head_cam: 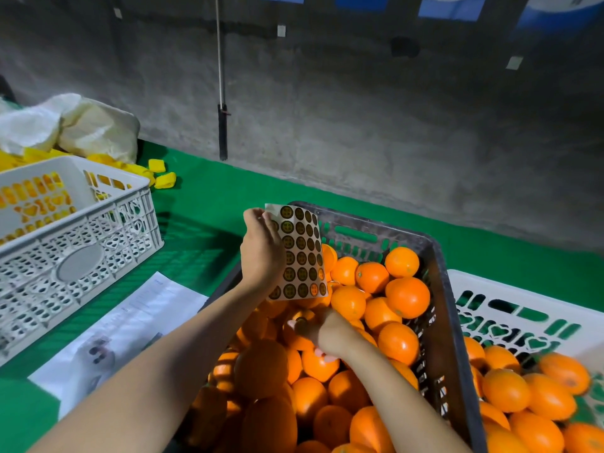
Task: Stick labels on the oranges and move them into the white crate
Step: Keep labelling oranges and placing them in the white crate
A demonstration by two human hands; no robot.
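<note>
Pressing down on an orange with my right hand, fingers curled onto the top of the fruit, and a dark round label shows under my fingertips — I can't make out any print on it. That orange sits in the heap filling the black crate right in front of me, touching its neighbours all round.

Just above it, my left hand pinches the label sheet by its left edge and holds it upright over the crate's far end, thumb and fingers closed on the paper. Rows of round dark stickers with gold rims and a gold centre mark cover the sheet; whatever lettering they carry is too small for me to read.

Off to my right, the white crate stands beside the black one, with oranges lying in its near part. To my left a printed paper lies flat on the green table; there are lines of text and a blurred picture on it, none of it legible.

Further left sits a second white crate, yellow shapes showing through its slots. Beyond it, loose yellow pieces lie on the green surface beside pale bags, against the grey concrete wall.
</note>
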